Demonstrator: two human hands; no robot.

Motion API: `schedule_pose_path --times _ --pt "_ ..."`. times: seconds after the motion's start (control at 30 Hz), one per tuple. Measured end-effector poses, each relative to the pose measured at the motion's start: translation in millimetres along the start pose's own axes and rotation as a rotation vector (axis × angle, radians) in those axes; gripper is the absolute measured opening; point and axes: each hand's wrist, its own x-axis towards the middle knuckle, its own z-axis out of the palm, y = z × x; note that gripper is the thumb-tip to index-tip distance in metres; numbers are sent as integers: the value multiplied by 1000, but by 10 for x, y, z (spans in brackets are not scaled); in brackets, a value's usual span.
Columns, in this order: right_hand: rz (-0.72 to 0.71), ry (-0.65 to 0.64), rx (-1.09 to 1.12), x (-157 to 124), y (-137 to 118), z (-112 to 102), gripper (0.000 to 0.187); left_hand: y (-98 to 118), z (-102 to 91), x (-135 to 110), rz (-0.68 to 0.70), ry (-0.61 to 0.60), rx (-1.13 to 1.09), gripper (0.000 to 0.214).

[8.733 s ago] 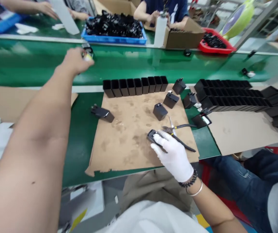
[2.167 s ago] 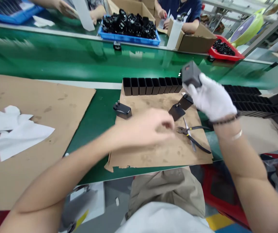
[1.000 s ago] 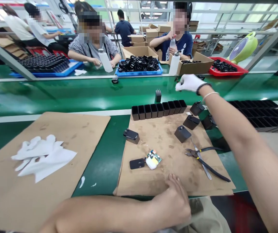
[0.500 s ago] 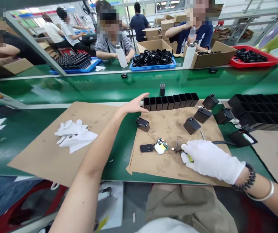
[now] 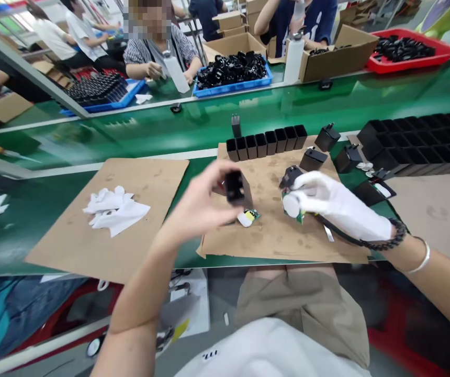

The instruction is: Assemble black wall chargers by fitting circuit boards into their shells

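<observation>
My bare left hand (image 5: 197,204) grips an empty black charger case (image 5: 245,191), its hollow end facing me, above the cardboard sheet (image 5: 264,246). In my right hand (image 5: 337,204), which wears a white glove, is a circuit board (image 5: 292,205) with a round white part and green edges. A black plug piece sits just above that board; whether it is joined to it I cannot tell. A second circuit board (image 5: 248,217) lies on the cardboard below the case, partly hidden by my left hand. Behind both hands stands a row of open black cases (image 5: 266,144).
Black plug chargers (image 5: 313,158) sit at the right of the cardboard, before a large block of cases (image 5: 417,141). White gloves (image 5: 117,209) lie on the left cardboard. Across the green bench are a blue tray (image 5: 235,90) of black parts and co-workers.
My left hand has taken a case from the left end of the row and brought it nearer. My right hand has lifted the circuit board off the cardboard. The view has tilted down.
</observation>
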Motion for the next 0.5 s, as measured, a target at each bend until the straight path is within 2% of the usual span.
schedule_pose_path --times 0.07,0.13,0.2,0.27,0.33,0.4,0.5 --pt "116 109 427 -80 47 -15 31 221 281 -317 -26 -86 -39 50" --pt "204 160 714 -171 117 17 33 301 585 -515 -75 -109 -66 49" --pt "220 224 770 -268 181 87 35 276 888 -595 -142 -75 -75 51" --pt "165 309 711 -363 215 175 35 209 1166 -598 -184 -30 -80 53" --pt "102 331 680 -445 224 258 39 146 1392 -574 -219 -19 -95 57" --pt "83 289 736 -503 232 320 47 110 1538 -558 -257 -13 -132 62" --pt "100 224 879 -549 256 354 43 127 1586 -565 -279 13 -200 62"
